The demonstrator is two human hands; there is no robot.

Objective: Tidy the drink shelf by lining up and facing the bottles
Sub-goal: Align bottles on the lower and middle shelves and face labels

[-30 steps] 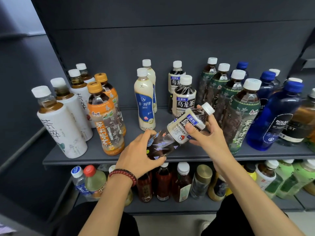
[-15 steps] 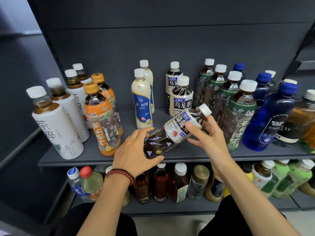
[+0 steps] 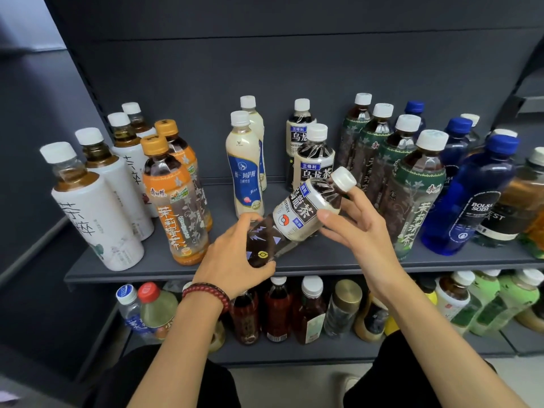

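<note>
Gripping tilted oolong bottle [image 3: 297, 219] base: left hand [image 3: 232, 260] | right hand [image 3: 362, 231]: fingers [image 3: 359, 195] curled round its neck

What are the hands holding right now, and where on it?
The tilted oolong tea bottle: left hand grips its base, right hand holds its shoulder below the cap.

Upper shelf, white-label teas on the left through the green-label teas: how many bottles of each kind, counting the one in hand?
White-label tea bottles: 4
Orange-capped tea bottles: 2
Milky drink bottles: 2
Oolong tea bottles: 3, including the held bottle in the left hand and right hand
Green-label tea bottles: 4
Total: 15
</note>
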